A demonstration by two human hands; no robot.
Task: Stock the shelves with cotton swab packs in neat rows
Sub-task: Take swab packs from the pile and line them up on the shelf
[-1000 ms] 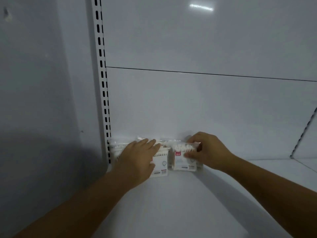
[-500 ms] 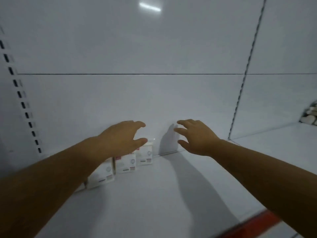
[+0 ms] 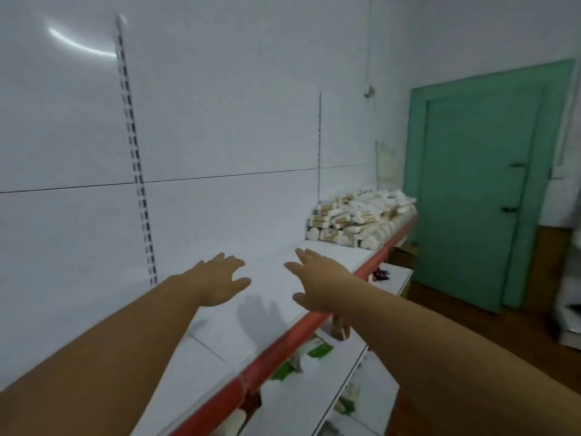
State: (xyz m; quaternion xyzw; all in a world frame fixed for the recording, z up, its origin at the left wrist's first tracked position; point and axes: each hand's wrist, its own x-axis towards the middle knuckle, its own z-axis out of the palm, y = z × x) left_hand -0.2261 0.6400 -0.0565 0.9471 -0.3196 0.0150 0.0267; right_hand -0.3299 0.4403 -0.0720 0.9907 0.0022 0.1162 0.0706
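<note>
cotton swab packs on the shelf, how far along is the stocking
Done: no neat row shows in this view. In hand: nothing; the left hand and right hand are both open and empty above the white red-edged shelf. Left: the big loose heap of white cotton swab packs at the shelf's far end.

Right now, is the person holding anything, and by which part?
Nothing is held. The left hand and right hand hover open and empty over the white shelf; the pile of cotton swab packs lies farther along, untouched.
</note>
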